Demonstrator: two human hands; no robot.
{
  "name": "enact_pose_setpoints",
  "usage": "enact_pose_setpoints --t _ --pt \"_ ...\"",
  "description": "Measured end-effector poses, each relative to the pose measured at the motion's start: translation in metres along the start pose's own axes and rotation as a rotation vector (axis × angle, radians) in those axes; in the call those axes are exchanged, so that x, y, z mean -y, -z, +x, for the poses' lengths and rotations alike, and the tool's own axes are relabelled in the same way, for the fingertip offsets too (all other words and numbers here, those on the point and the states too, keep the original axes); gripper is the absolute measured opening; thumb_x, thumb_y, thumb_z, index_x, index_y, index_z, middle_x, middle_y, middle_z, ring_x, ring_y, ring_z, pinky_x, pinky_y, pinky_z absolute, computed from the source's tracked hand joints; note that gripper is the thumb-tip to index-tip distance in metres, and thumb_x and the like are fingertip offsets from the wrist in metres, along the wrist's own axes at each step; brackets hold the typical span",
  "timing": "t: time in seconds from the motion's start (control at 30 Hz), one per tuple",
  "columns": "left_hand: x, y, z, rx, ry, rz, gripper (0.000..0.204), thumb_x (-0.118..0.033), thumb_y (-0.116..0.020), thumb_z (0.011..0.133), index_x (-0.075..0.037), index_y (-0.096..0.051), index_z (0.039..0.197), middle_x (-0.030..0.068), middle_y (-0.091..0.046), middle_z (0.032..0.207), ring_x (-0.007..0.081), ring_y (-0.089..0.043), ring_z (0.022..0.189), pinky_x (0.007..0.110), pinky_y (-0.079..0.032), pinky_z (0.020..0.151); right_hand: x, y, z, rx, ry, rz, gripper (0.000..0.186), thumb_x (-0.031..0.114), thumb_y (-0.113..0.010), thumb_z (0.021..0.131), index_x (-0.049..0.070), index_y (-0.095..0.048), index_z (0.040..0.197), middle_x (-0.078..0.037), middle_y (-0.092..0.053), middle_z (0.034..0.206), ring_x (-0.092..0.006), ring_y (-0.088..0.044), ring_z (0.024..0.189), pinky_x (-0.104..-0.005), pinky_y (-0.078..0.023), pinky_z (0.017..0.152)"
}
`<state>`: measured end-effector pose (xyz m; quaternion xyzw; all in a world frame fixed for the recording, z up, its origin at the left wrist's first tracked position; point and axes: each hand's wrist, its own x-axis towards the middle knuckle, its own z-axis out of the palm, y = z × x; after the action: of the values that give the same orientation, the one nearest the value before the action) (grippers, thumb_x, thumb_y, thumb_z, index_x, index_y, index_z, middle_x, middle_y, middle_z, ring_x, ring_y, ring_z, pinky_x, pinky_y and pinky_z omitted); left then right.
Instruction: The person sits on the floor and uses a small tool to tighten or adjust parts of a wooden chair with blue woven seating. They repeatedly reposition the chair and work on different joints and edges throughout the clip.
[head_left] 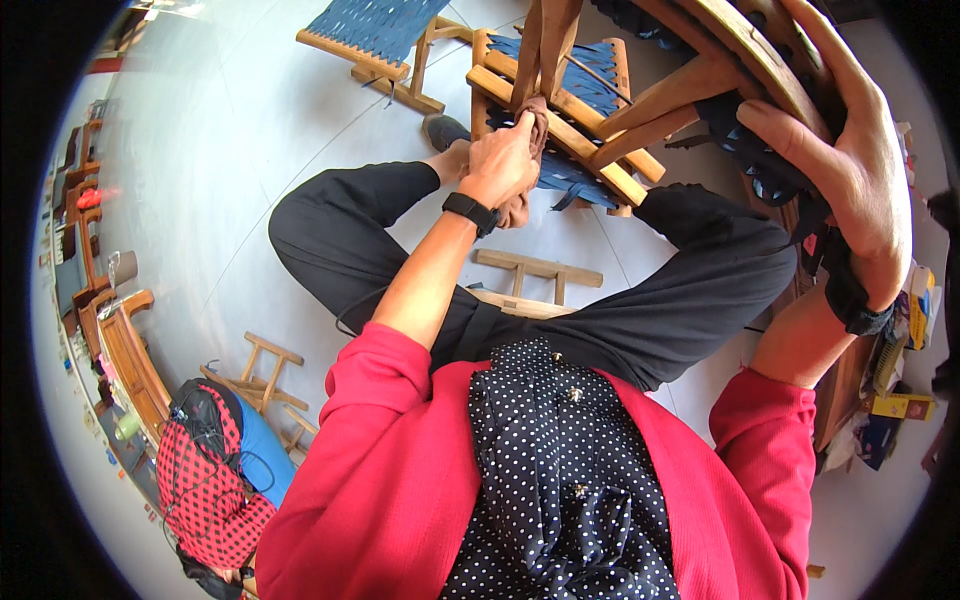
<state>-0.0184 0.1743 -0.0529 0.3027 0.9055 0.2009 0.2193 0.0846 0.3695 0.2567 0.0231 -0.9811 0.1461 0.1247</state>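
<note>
Two hands, well apart: my left hand (503, 162) is clenched on a crumpled, soft brown cloth (540, 122) against a wooden leg (553, 50), and my right hand (860, 165) clamps the curved rim of a wooden frame (745, 38). That frame — smooth, tan, cut off by the view's top edge — is at upper right, its splayed legs pointing leftward and down from the rim. The clothed leg's long axis runs nearly straight away from me. Beneath lies a blue woven-strap stool (600, 92).
</note>
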Motion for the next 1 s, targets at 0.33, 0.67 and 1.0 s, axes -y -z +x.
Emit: enact_pose_setpoints --t 0.33,0.67,1.0 --pt "0.006 -0.003 -0.002 0.034 -0.009 0.042 0.054 -0.014 -0.065 0.081 -0.006 -0.047 0.131 0.0255 -0.07 0.092 0.0449 -0.069 0.087 0.052 -0.056 0.076 0.02 0.001 0.031 0.005 -0.088 0.138 0.087 0.027 -0.082 0.061 -0.009 -0.051 0.134 -0.023 -0.068 0.111 -0.0263 -0.068 0.098 -0.0356 -0.052 0.092" --pt "-0.043 -0.042 -0.025 0.167 -0.165 -0.126 0.046 -0.017 -0.058 0.086 -0.014 -0.048 0.13 0.0247 -0.07 0.088 0.0451 -0.069 0.08 0.056 -0.055 0.064 0.011 0.005 0.009 0.026 -0.063 0.065 0.085 0.023 -0.083 0.062 -0.008 -0.051 0.134 -0.022 -0.068 0.111 -0.0246 -0.067 0.099 -0.0357 -0.052 0.093" --pt "0.003 -0.011 0.002 0.063 0.015 -0.062 0.051 -0.016 -0.066 0.081 -0.008 -0.05 0.129 0.0255 -0.07 0.096 0.045 -0.068 0.089 0.053 -0.054 0.078 0.006 0.003 0.004 -0.001 0.028 0.02 0.086 0.027 -0.082 0.063 -0.008 -0.05 0.135 -0.024 -0.067 0.112 -0.0274 -0.068 0.097 -0.0365 -0.052 0.091"
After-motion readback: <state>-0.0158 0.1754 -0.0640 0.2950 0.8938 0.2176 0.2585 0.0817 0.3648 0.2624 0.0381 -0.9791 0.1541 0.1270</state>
